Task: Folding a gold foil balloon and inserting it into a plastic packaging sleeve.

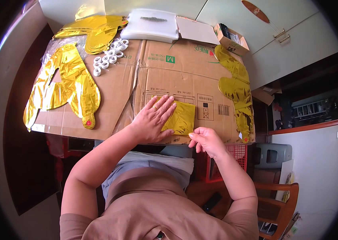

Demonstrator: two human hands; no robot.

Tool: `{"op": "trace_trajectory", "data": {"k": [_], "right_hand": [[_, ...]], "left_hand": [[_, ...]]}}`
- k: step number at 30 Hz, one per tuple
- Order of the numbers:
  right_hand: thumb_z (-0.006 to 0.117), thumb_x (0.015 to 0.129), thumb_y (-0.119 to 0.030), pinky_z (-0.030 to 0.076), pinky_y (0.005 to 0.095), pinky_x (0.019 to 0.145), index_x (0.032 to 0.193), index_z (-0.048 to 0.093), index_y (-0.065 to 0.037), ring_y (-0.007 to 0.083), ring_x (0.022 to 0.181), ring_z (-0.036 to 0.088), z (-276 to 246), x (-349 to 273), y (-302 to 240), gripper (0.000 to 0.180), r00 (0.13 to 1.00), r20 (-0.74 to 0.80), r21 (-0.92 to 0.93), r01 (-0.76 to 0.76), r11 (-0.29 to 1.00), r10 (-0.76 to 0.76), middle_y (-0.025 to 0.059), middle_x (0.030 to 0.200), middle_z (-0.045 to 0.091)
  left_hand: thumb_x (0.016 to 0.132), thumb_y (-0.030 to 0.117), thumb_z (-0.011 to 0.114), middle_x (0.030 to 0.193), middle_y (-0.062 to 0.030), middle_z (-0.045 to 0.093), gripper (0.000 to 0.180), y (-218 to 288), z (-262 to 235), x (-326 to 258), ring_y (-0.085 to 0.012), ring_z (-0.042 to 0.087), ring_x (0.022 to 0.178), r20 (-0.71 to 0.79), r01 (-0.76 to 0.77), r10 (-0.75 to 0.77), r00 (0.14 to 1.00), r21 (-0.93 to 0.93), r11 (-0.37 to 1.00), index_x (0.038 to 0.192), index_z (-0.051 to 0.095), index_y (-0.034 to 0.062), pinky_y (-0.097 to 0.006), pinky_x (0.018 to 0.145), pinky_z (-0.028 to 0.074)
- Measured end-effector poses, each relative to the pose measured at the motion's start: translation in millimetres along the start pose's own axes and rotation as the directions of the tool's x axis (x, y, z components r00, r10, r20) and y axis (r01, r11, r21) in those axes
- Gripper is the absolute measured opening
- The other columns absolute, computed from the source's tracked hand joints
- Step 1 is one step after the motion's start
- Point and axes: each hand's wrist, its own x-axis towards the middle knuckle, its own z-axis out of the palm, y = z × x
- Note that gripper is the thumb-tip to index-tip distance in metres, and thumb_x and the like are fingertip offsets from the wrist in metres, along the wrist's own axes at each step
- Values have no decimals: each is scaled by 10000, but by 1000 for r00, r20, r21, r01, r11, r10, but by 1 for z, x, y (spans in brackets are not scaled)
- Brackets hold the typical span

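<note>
A shiny, folded gold foil square (184,119), with soft creases running across its face, lies near the front edge of a broad, flattened brown cardboard sheet (169,82) marked by folds and printing. To its left, a crinkled gold foil shape with a cut-out hole (75,76) throws bright, streaky reflections; behind that, more smooth-edged gold foil pieces (99,36) overlap beside a cluster of small white ring-shaped rolls (118,52). A wavy gold foil shape (231,64), darker in its sheen, runs down the right side. At the back sit a smooth stack of translucent whitish plastic (147,28) and a small open cardboard box (233,42), whose dark and pale contents are hard to make out.

The left hand covers the left part of the folded square, so that edge is mostly hidden. Below the table edge, a red plastic lattice crate (239,155) is partly hidden behind the right forearm.

The left hand (153,121) is spread flat, fingers extended and gripping nothing, its palm side down on the square. The right hand (207,141) pinches the square's near right corner between thumb and forefinger, the other fingers curled loosely below.
</note>
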Motion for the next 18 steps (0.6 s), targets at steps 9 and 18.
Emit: {"op": "trace_trajectory", "data": {"k": [9, 18], "right_hand": [[645, 981, -170, 458, 225, 484, 945, 642, 22, 96, 506, 576, 0, 2, -5, 195, 1000, 3, -106, 30, 994, -30, 92, 713, 677], [675, 932, -200, 538, 461, 716, 1034, 628, -12, 370, 794, 678, 24, 5, -20, 219, 574, -282, -769, 344, 539, -769, 170, 937, 714]], "left_hand": [[987, 561, 441, 1641, -223, 243, 841, -1, 1, 0, -358, 194, 1540, 0, -10, 10, 1000, -8, 1000, 1563, 265, -24, -486, 1252, 116], [985, 573, 426, 1640, -227, 242, 851, -1, 0, -1, -361, 191, 1540, -5, -22, 22, 1000, 14, 1000, 1561, 264, -31, -488, 1253, 109]]}}
